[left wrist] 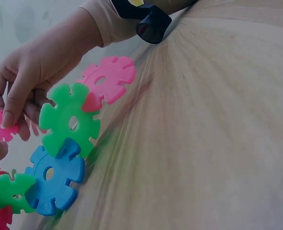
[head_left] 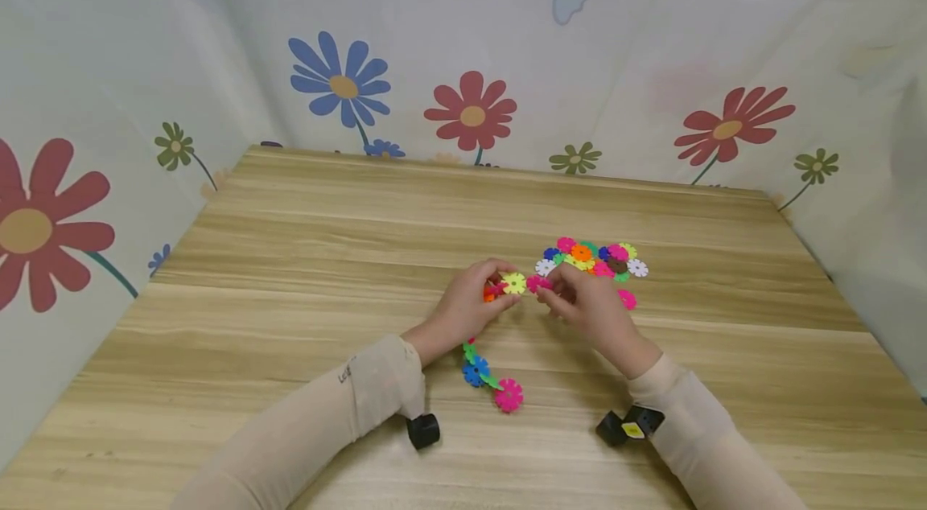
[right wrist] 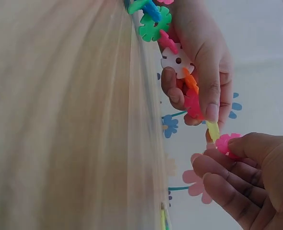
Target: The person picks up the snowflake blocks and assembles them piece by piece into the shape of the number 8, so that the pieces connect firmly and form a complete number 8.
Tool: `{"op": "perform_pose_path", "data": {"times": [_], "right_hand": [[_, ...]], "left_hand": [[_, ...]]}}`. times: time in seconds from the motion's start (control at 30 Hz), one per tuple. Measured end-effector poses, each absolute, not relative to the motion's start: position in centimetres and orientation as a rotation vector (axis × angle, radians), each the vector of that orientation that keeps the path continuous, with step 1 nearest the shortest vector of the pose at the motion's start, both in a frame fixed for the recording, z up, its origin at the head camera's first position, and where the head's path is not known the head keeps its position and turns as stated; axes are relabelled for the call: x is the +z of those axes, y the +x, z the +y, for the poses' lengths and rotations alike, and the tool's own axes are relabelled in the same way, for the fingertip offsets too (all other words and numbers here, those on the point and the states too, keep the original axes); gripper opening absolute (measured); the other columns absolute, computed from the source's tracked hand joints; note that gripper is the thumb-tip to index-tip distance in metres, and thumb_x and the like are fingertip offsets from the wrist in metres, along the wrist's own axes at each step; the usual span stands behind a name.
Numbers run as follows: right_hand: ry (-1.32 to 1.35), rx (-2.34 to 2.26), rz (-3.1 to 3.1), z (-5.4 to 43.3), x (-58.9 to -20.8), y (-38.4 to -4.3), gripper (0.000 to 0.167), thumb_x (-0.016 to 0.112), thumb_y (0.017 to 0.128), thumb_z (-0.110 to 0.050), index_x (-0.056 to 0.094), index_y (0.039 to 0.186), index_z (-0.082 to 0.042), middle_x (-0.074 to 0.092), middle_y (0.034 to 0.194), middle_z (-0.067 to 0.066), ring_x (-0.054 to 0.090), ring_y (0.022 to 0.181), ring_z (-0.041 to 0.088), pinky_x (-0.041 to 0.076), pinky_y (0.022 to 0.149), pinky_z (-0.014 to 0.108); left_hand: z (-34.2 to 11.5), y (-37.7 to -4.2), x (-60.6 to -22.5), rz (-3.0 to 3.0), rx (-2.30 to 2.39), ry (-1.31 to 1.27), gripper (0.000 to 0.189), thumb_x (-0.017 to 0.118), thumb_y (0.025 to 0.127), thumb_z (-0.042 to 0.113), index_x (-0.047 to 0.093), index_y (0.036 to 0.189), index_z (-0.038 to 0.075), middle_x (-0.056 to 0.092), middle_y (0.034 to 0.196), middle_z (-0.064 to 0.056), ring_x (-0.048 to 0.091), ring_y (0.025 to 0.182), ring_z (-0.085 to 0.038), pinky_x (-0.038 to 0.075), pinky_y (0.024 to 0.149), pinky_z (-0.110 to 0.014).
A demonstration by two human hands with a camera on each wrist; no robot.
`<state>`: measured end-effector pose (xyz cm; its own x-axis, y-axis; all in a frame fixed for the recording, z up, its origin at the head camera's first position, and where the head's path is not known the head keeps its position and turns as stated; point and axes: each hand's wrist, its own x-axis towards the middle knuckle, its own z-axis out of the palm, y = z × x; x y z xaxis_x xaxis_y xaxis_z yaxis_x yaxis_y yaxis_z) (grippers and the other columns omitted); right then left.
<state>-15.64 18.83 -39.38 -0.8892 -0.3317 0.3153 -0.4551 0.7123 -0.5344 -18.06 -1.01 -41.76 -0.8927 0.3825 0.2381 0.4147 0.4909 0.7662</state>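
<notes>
My left hand (head_left: 463,307) pinches the yellow snowflake disc (head_left: 515,283) at the end of a chain of notched plastic discs. The chain hangs below that hand; its blue disc (head_left: 475,371), a green disc (left wrist: 69,120) and the pink end disc (head_left: 509,396) show. In the right wrist view, a white disc (right wrist: 178,60) and an orange one sit in the chain by the left fingers. Between thumb and forefinger, my right hand (head_left: 597,315) pinches a loose pink disc (right wrist: 224,143), its edge right at the yellow disc's edge.
Behind the right hand lies a pile of colourful loose discs (head_left: 581,254) on the wooden table (head_left: 326,228). One pink disc (head_left: 627,299) lies slightly apart from it. A flower-printed cloth (head_left: 594,84) stands around the table's back and sides.
</notes>
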Motion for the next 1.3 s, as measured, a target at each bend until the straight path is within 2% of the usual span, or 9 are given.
{"op": "perform_pose_path", "data": {"times": [0.13, 0.37, 0.57, 0.77, 0.93, 1.3], "right_hand": [[0.604, 1.024, -2.71, 18.7, -39.5, -15.4, 0.01, 0.07, 0.087, -0.011, 0.062, 0.088, -0.005, 0.07, 0.072, 0.008, 0.064, 0.06, 0.014, 0.05, 0.055, 0.019], [0.585, 0.985, -2.664, 18.3, -40.3, -15.3, 0.006, 0.069, 0.088, -0.01, 0.065, 0.084, -0.008, 0.073, 0.079, 0.005, 0.064, 0.061, 0.011, 0.052, 0.059, 0.018], [0.568, 1.112, -2.654, 18.1, -40.3, -15.2, 0.006, 0.064, 0.091, -0.009, 0.064, 0.086, -0.006, 0.075, 0.084, 0.009, 0.066, 0.059, 0.013, 0.052, 0.054, 0.02], [0.57, 1.342, -2.653, 18.4, -40.3, -15.6, 0.007, 0.063, 0.091, -0.007, 0.063, 0.085, -0.003, 0.074, 0.086, 0.016, 0.064, 0.054, 0.013, 0.052, 0.048, 0.025], [0.647, 1.423, -2.659, 18.9, -40.2, -15.9, 0.008, 0.064, 0.09, -0.007, 0.061, 0.085, -0.001, 0.073, 0.084, 0.019, 0.06, 0.048, 0.01, 0.051, 0.046, 0.027], [0.766, 1.417, -2.726, 19.3, -39.9, -16.3, 0.01, 0.061, 0.092, -0.007, 0.06, 0.085, 0.0, 0.072, 0.083, 0.019, 0.057, 0.045, 0.01, 0.051, 0.045, 0.029]], "left_hand": [[-0.9, -18.1, -41.8, -2.682, -1.409, -0.721, 0.037, 0.071, 0.087, 0.02, 0.06, 0.12, 0.008, 0.065, 0.108, -0.009, 0.058, 0.095, -0.021, 0.05, 0.085, -0.034], [-0.7, -18.0, -41.8, -2.672, -1.446, -0.71, 0.036, 0.072, 0.087, 0.023, 0.061, 0.118, 0.008, 0.066, 0.104, -0.009, 0.057, 0.09, -0.019, 0.049, 0.082, -0.029], [-0.7, -18.0, -41.6, -2.653, -1.471, -0.684, 0.036, 0.072, 0.086, 0.023, 0.061, 0.116, 0.006, 0.066, 0.1, -0.009, 0.058, 0.087, -0.018, 0.049, 0.077, -0.027], [-0.7, -17.9, -41.5, -2.65, -1.468, -0.691, 0.038, 0.072, 0.087, 0.023, 0.06, 0.118, 0.005, 0.066, 0.11, -0.012, 0.062, 0.099, -0.023, 0.052, 0.089, -0.037], [-0.6, -17.7, -41.6, -2.666, -1.454, -0.719, 0.041, 0.07, 0.088, 0.024, 0.059, 0.121, 0.003, 0.064, 0.121, -0.013, 0.062, 0.109, -0.025, 0.051, 0.095, -0.039], [-0.5, -17.2, -42.0, -2.641, -1.277, -0.784, 0.042, 0.07, 0.088, 0.025, 0.059, 0.121, 0.001, 0.064, 0.121, -0.014, 0.061, 0.114, -0.029, 0.049, 0.099, -0.04]]}}
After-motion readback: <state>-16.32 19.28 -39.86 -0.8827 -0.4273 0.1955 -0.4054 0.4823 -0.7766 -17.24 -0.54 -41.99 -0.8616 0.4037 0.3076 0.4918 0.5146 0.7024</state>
